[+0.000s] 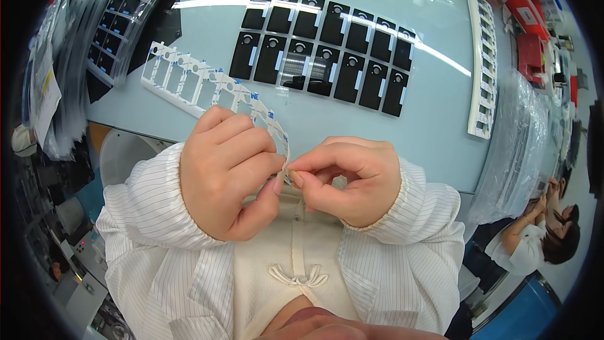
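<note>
My left hand point(236, 173) and my right hand point(352, 179) meet near the table's front edge. Both pinch the near end of a white die-cut adhesive strip point(202, 74) between thumb and fingertips. The strip has rows of cut-out windows and blue marks; it curves up from my fingers and stretches over the table to the far left. My fingers partly hide the pinched end. Beyond my hands, two rows of flat black rectangular panels point(338, 24) lie on the table, each with a round hole or ring near its top and a pale blue tab along one side.
On the right lies a stack of white die-cut strips point(473, 56), beside clear plastic sheets point(519, 141) and a red tool point(527, 9). A tray of black pieces point(118, 24) and hanging clear bags point(72, 82) occupy the left. A person point(525, 239) is at the right.
</note>
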### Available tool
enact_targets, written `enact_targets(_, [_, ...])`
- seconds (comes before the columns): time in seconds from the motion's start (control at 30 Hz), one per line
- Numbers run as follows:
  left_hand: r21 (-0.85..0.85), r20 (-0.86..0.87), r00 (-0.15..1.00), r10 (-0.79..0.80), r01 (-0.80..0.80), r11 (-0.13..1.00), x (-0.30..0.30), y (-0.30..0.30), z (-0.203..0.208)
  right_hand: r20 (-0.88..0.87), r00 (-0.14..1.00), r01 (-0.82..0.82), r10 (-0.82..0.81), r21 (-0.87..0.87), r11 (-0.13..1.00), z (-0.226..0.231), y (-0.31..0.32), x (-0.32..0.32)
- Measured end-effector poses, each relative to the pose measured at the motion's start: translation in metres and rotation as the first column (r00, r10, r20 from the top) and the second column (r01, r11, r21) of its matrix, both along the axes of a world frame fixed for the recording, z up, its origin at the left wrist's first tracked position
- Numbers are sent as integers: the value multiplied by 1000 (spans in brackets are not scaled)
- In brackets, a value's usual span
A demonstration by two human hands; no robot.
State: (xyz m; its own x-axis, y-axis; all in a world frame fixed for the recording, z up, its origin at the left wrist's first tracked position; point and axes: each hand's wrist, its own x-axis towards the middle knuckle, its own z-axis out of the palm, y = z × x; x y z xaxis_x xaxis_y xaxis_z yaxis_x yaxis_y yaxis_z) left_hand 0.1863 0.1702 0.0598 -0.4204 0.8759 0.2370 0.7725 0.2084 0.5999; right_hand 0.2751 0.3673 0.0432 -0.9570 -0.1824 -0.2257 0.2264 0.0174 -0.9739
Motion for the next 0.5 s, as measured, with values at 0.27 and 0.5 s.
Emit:
enact_targets(0.27, [4, -39, 999, 19, -18, 1000, 4, 0, -2, -97, 995, 33, -24, 87, 996, 0, -3, 3])
enact_targets(0.5, [15, -46, 998, 35, -34, 999, 7, 1, -4, -146, 988, 74, -52, 145, 987, 1, -8, 6])
